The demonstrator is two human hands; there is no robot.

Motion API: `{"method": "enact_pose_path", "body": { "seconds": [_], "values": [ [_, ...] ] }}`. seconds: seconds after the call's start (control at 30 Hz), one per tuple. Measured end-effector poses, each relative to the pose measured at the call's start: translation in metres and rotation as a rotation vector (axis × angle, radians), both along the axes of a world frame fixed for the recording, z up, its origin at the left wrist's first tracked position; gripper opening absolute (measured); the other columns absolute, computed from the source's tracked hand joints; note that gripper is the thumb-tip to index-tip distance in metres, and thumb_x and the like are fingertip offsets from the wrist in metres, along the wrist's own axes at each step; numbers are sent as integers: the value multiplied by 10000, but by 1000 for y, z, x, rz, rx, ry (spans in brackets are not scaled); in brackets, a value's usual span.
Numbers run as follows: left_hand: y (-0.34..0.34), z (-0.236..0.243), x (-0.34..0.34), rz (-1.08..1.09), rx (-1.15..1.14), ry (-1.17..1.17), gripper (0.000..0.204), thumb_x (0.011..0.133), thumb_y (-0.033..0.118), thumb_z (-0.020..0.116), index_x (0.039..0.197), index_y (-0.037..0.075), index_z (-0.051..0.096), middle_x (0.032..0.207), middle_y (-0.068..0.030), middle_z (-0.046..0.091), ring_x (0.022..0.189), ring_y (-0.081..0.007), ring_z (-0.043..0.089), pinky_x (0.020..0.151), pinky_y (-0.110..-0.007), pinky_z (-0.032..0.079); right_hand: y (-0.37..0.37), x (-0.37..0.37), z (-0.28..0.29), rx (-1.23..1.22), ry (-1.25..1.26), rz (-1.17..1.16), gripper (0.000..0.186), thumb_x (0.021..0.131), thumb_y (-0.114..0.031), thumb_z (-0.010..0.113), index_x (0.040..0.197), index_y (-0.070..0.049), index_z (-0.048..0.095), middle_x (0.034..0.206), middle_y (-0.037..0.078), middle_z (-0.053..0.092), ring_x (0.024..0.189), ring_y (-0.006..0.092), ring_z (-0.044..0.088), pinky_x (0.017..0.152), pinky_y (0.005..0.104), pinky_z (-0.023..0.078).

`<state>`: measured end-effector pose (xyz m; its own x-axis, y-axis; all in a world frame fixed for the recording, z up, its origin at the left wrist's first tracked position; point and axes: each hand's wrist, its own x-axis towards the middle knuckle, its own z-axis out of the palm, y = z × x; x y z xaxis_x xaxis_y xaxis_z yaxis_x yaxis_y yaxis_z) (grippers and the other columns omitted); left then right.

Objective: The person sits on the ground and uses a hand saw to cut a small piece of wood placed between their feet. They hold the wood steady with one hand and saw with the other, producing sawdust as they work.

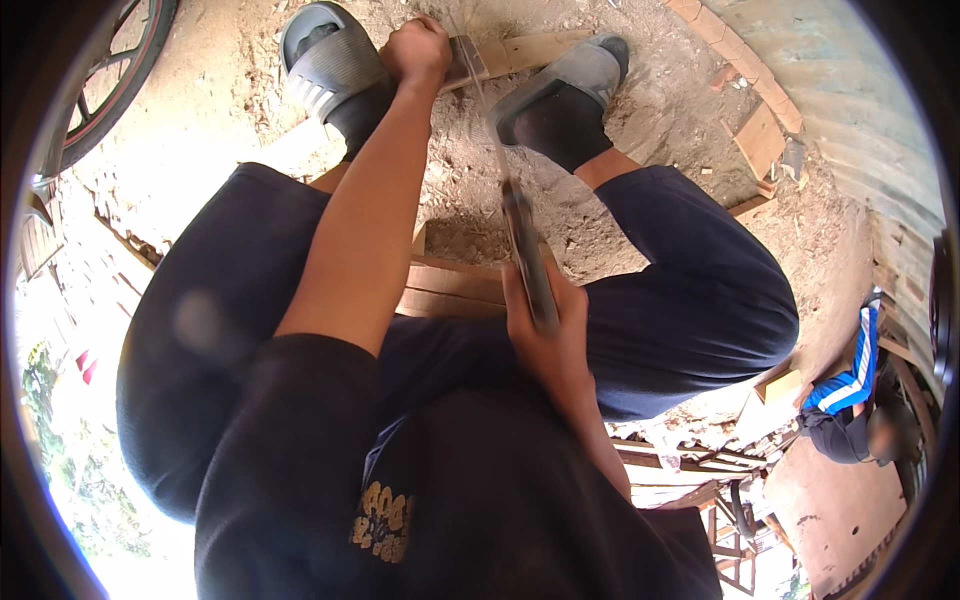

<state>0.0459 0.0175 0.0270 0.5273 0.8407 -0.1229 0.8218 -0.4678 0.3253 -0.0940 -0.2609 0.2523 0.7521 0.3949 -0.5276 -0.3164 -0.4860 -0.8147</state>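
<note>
My right hand [550, 310] is wrapped round the straight dark handle of a handsaw [521, 235]. Its long thin blade points away from me, seen almost edge-on and slightly blurred. The blade crosses a wooden plank [530, 50] that lies on the ground between my feet. My left hand [418, 52] is closed at the plank's left end, just left of the blade; the fingertips are hidden. A darker patch of the plank shows between that hand and the blade. My left sandal [345, 65] is beside the left hand, and my right sandal [560, 85] is by the plank's right part.
Under my legs are stacked boards [450, 285]. A wheel [135, 70] stands at far left. Bricks [735, 45] edge a corrugated metal wall [850, 90], with a wood offcut [760, 140] nearby. Another person [845, 410] is at lower right, beside a flat board [830, 510].
</note>
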Motion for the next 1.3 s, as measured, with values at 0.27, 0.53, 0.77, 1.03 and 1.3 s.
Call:
{"method": "enact_pose_path", "body": {
  "seconds": [0.27, 0.53, 0.77, 1.03, 1.3],
  "values": [
    [-2, -6, 5, 30, 21, 26, 479, 897, 390, 395, 870, 48, 729, 873, -245, 687, 863, -417, 673, 777, -471, 535, -27, -23, 29, -29, -50, -15, 138, 902, -46, 616, 784, -2, 561, 555, -10, 425, 573, 17, 362, 469, 245, 321],
    [-1, -15, 9, -49, 92, -1, 461, 900, 358, 422, 794, 28, 726, 811, -243, 688, 793, -396, 687, 752, -444, 543, -35, -23, 27, -57, -65, -43, 114, 887, -34, 627, 794, 5, 576, 536, 28, 462, 521, 34, 406, 461, 267, 348],
    [13, -18, 15, -56, 21, 30, 460, 893, 359, 418, 840, 19, 724, 873, -246, 690, 870, -398, 677, 811, -429, 530, -6, 6, 3, -5, -85, 5, 103, 878, -26, 630, 797, 8, 577, 534, 31, 467, 504, 35, 427, 453, 275, 353],
    [25, -19, 21, -99, -39, 126, 496, 885, 376, 392, 909, 9, 725, 961, -254, 683, 959, -390, 662, 868, -433, 509, -6, 8, 2, -14, -58, 9, 118, 885, -27, 623, 787, 14, 570, 528, 27, 446, 506, 34, 418, 448, 271, 347],
    [29, -9, 21, -107, -44, 132, 483, 867, 378, 413, 910, 12, 726, 956, -254, 683, 951, -390, 666, 852, -428, 515, -22, -6, 5, 4, -80, -12, 175, 896, -50, 620, 753, 8, 537, 537, 11, 445, 536, 15, 398, 451, 275, 327]
  ]
}}
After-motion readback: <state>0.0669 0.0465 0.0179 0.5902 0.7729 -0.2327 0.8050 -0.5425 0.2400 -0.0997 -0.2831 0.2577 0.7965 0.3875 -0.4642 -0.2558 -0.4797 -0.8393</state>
